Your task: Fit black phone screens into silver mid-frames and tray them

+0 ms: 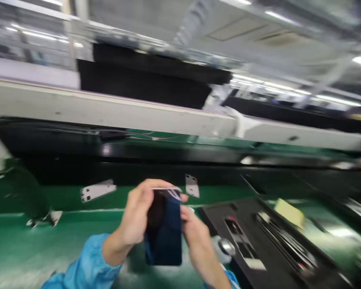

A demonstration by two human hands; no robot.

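Observation:
A dark-screened smartphone point(164, 228) is held up between both hands above the green worktop point(78, 241). My left hand point(135, 216) grips its left edge and upper left corner, fingers wrapped behind it. On the other side, my right hand point(195, 228) holds the upper right edge, with fingertips showing at the rim. The screen looks dark, with light reflected near its top. Blue sleeves cover both forearms. Just right of my right wrist stands a small container with a round metal top point(227, 247).
To the right lies a black tray point(216, 212) bearing a phone-like part point(240, 241) and several slim tools point(285, 241). Beyond it is a yellow pad point(289, 212). Two pale phone-shaped plates point(98, 190) point(192, 186) lie at the back. A white shelf beam point(123, 112) crosses above.

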